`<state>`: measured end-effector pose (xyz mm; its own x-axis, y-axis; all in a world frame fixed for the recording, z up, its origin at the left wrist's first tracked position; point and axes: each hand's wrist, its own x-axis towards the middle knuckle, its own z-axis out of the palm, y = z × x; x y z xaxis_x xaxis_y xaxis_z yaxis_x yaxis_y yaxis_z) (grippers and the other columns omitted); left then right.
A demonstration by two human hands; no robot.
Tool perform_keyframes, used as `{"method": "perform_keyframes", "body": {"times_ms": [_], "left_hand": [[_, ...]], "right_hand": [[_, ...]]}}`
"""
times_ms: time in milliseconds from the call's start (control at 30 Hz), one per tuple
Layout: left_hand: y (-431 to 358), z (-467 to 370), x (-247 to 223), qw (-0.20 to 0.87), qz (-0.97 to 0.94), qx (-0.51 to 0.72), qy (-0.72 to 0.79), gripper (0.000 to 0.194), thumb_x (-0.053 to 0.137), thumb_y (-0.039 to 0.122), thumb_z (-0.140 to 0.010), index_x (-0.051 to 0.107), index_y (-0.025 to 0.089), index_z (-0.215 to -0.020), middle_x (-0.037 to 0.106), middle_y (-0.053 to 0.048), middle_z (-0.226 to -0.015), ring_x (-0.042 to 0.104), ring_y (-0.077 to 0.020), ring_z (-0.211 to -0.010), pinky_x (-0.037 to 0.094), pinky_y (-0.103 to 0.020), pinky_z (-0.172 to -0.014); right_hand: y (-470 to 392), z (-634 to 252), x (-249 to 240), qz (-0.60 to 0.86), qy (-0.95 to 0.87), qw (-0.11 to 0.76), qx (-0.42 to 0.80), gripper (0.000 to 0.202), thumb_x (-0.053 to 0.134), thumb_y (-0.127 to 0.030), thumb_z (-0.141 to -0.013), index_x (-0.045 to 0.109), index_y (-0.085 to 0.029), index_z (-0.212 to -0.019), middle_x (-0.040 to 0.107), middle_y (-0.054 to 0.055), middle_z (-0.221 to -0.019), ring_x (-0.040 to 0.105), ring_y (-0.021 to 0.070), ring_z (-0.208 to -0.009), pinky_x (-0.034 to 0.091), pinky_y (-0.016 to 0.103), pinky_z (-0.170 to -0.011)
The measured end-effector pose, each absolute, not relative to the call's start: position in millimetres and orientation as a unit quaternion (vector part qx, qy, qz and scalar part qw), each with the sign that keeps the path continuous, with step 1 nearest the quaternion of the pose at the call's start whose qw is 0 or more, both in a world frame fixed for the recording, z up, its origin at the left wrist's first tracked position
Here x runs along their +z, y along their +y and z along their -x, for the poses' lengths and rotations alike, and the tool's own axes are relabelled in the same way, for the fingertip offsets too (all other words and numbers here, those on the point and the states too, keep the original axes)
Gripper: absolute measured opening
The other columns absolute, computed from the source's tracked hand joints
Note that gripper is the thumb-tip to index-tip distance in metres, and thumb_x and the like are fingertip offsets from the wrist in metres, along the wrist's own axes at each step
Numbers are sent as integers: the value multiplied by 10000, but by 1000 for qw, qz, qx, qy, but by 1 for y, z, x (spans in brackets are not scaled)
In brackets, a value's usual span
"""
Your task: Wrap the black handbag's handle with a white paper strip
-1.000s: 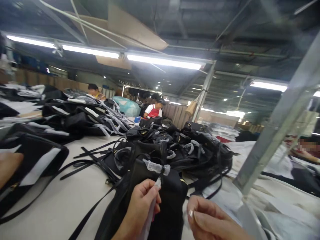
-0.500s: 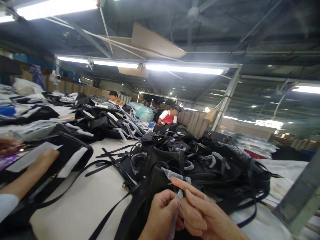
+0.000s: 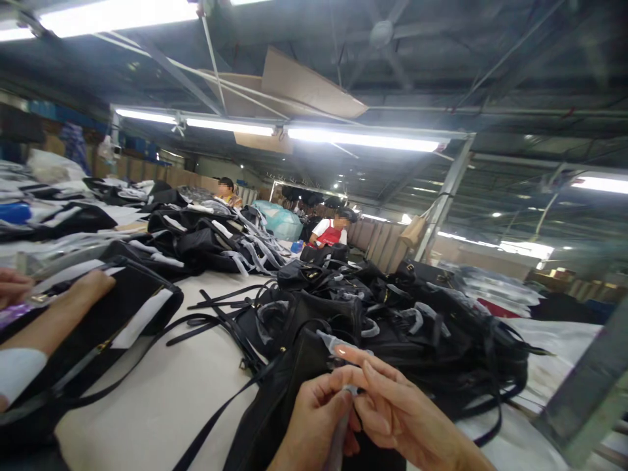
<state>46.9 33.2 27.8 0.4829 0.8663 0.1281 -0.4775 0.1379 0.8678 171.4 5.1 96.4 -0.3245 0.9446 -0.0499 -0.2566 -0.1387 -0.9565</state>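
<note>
A black handbag [image 3: 289, 399] stands right in front of me on the pale table [image 3: 161, 399], its handle wrapped in clear plastic [image 3: 330, 340]. My left hand [image 3: 314, 425] pinches a thin pale strip of wrapping [image 3: 338, 438] just below that handle. My right hand [image 3: 397, 418] meets it from the right, fingers closed on the same strip, index finger stretched toward the wrapped handle. A long black strap [image 3: 210, 418] trails from the bag toward the near edge.
A heap of black bags [image 3: 392, 314] with wrapped handles lies behind. More bags [image 3: 196, 235] are piled at the back left. A co-worker's hand [image 3: 83, 288] rests on a black bag [image 3: 112, 320] at left. A metal post [image 3: 583, 392] stands at right. Two seated people work farther back.
My right hand came in from the right and joined my left hand on the strip. The view swung left and the post slid toward the right edge.
</note>
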Motion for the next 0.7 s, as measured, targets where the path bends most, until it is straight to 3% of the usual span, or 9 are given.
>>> {"method": "perform_keyframes", "body": {"times_ms": [167,300,533,633,700], "left_hand": [[33,-47,25,719,-457,467,235,561,717,666,-643,568,130,-711,564,4,-527,463,-67,-348,319,-162,-332],[30,-51,27,706,-464,473,249,605,698,721,-622,536,144,-707,563,12,-527,439,-56,-336,296,-154,-316],[25,-56,14,577,-499,565,314,483,617,545,-828,418,194,-1092,585,52,-608,493,-80,-381,356,-150,-354],[24,-54,7,494,-547,594,322,506,530,511,-896,396,176,-1250,597,30,-642,531,-95,-411,399,-168,-390],[25,-52,6,462,-585,585,319,476,493,498,-919,461,167,-1259,608,5,-667,555,-99,-439,414,-173,-414]], "right_hand": [[0,-188,87,434,-519,422,604,574,703,-554,-787,656,-172,-1212,505,-52,-456,378,56,-374,202,189,-391],[-6,-203,77,449,-519,417,596,509,653,-508,-856,640,-170,-1237,512,-53,-488,381,40,-402,219,181,-423],[-2,-208,77,413,-498,436,626,422,690,-463,-839,665,-234,-1192,692,58,-969,404,12,-436,219,182,-402],[2,-206,79,405,-505,430,629,404,667,-455,-858,663,-225,-1190,696,80,-1014,415,16,-442,231,183,-403],[4,-206,79,405,-514,427,625,401,646,-451,-874,655,-218,-1201,697,93,-1025,414,17,-442,236,184,-405]]}}
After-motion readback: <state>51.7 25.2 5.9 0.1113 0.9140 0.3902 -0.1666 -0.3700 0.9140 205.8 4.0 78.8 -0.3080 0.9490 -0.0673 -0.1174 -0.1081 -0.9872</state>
